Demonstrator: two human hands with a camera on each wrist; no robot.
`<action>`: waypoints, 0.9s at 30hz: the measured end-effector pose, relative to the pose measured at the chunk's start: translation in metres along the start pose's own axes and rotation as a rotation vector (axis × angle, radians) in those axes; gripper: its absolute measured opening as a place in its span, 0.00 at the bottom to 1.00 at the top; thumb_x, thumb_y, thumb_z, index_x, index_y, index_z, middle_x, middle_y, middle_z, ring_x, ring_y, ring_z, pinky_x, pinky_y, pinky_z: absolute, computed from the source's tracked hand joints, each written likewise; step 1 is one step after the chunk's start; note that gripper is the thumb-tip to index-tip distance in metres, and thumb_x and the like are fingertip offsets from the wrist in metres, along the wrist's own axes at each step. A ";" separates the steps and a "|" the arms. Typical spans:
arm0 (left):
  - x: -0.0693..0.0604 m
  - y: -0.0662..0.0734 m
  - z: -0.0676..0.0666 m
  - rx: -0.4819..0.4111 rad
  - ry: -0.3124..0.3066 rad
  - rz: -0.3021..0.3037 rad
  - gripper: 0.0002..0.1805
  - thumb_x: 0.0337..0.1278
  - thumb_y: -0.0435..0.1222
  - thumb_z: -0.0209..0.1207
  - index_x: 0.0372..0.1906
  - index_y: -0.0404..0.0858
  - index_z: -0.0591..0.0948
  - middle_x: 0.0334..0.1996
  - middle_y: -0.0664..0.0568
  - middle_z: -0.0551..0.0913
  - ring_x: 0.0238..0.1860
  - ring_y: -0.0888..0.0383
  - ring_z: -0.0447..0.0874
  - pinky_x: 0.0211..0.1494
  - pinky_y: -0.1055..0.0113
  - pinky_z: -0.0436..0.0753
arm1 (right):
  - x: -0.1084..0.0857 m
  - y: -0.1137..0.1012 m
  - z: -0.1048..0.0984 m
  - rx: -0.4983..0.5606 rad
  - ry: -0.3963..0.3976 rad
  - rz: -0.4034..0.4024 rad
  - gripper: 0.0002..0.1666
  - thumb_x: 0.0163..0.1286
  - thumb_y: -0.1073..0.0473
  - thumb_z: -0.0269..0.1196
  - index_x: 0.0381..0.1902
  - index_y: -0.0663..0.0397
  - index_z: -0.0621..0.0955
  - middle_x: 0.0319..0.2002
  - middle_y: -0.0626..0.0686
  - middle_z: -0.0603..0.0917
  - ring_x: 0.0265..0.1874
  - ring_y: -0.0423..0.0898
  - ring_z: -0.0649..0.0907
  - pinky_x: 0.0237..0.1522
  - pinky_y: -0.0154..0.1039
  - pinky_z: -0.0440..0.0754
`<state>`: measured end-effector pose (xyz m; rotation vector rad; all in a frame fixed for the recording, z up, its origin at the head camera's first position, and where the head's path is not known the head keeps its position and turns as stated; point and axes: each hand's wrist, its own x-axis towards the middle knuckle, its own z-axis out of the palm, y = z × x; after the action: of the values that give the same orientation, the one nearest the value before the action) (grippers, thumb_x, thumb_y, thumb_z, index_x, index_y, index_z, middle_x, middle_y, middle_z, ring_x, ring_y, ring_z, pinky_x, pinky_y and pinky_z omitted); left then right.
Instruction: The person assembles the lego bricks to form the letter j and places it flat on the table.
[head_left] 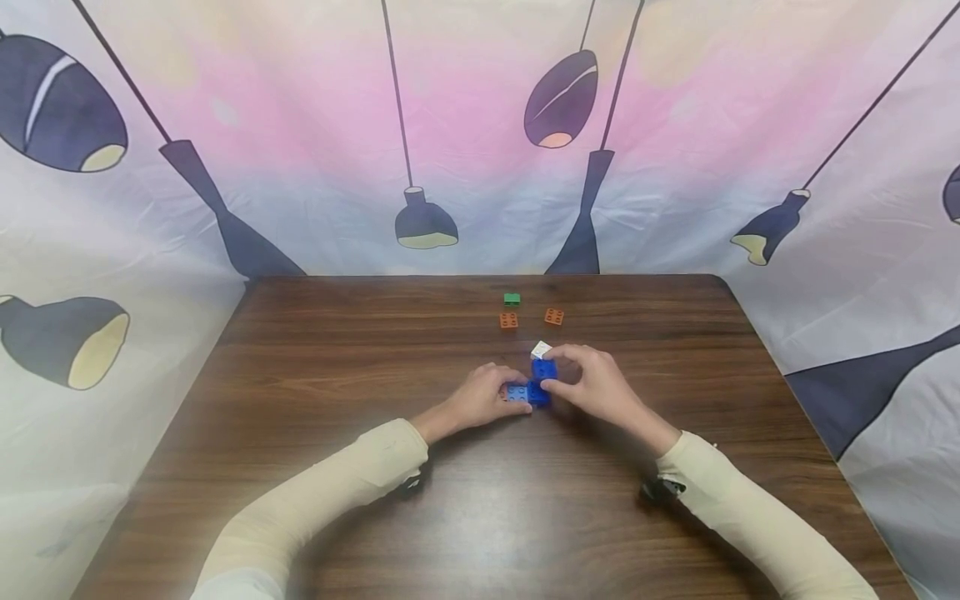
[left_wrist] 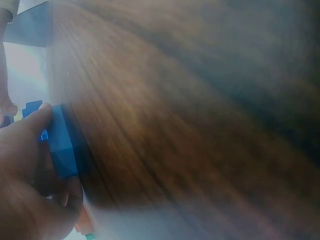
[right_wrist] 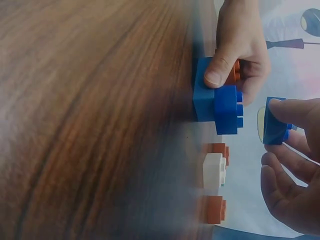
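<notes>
- We see the left hand [head_left: 483,397] gripping the long light-blue brick [head_left: 517,392] low on the table [head_left: 337,333], thumb against its near side; the grip is narrow, set to the brick's width.
- Light-blue brick: smooth, straight-walled, oblong, plastic-looking; round studs show in the middle of its top.
- On one end of it sits the seated dark-blue brick [right_wrist: 226,110], studs up, glossy-sided; towards the other end, partly hidden by the left hand, we note the gripped-end orange brick [right_wrist: 233,75].
- The right hand [head_left: 596,385] pinches the raised dark-blue brick [head_left: 543,369] between thumb and fingertips, a narrow hold. From the right wrist we see this brick apart from the seated one, above the table, a short block with crisp edges and studs facing up.
- Just beyond the raised brick lies the white brick [head_left: 541,350], matt-looking and studded.
- Farther off we count two loose orange bricks [head_left: 508,321], four studs showing on each, set apart, and a small green brick [head_left: 512,299] behind the left one.
- Table: dark brown, streaked grain, a soft sheen near the person.
- Sleeves [head_left: 375,461]: pale cream, wrinkled cloth.
- Backdrop [head_left: 322,150]: creased fabric, printed with dark, rounded lamps.
</notes>
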<state>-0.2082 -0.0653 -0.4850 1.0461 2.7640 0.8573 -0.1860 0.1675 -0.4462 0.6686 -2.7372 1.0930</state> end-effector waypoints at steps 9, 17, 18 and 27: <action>0.001 0.000 -0.001 0.006 0.009 0.015 0.24 0.57 0.50 0.72 0.52 0.40 0.87 0.44 0.52 0.89 0.42 0.57 0.82 0.48 0.62 0.79 | -0.002 0.004 0.010 0.012 -0.011 -0.005 0.22 0.61 0.55 0.77 0.52 0.52 0.86 0.50 0.54 0.89 0.49 0.52 0.87 0.52 0.54 0.83; 0.002 0.000 -0.001 0.023 0.000 0.008 0.25 0.57 0.51 0.72 0.54 0.39 0.86 0.47 0.51 0.89 0.46 0.56 0.83 0.53 0.60 0.80 | -0.004 0.004 0.011 0.020 -0.030 -0.003 0.21 0.60 0.57 0.77 0.51 0.52 0.86 0.48 0.52 0.89 0.48 0.51 0.87 0.51 0.53 0.84; 0.002 0.000 -0.001 0.025 -0.001 0.006 0.25 0.58 0.51 0.71 0.54 0.39 0.86 0.48 0.51 0.89 0.46 0.55 0.83 0.54 0.59 0.80 | -0.005 0.004 0.011 0.021 -0.031 -0.003 0.21 0.61 0.57 0.77 0.51 0.52 0.86 0.48 0.52 0.89 0.48 0.51 0.87 0.51 0.53 0.84; 0.001 0.000 0.000 0.017 0.006 0.012 0.26 0.57 0.50 0.72 0.54 0.38 0.86 0.46 0.51 0.89 0.41 0.58 0.80 0.50 0.61 0.80 | -0.008 0.004 0.013 0.016 -0.052 -0.009 0.21 0.60 0.56 0.77 0.51 0.51 0.86 0.46 0.50 0.89 0.46 0.48 0.87 0.47 0.50 0.84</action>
<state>-0.2086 -0.0649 -0.4843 1.0652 2.7776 0.8406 -0.1804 0.1643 -0.4605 0.7217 -2.7687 1.1119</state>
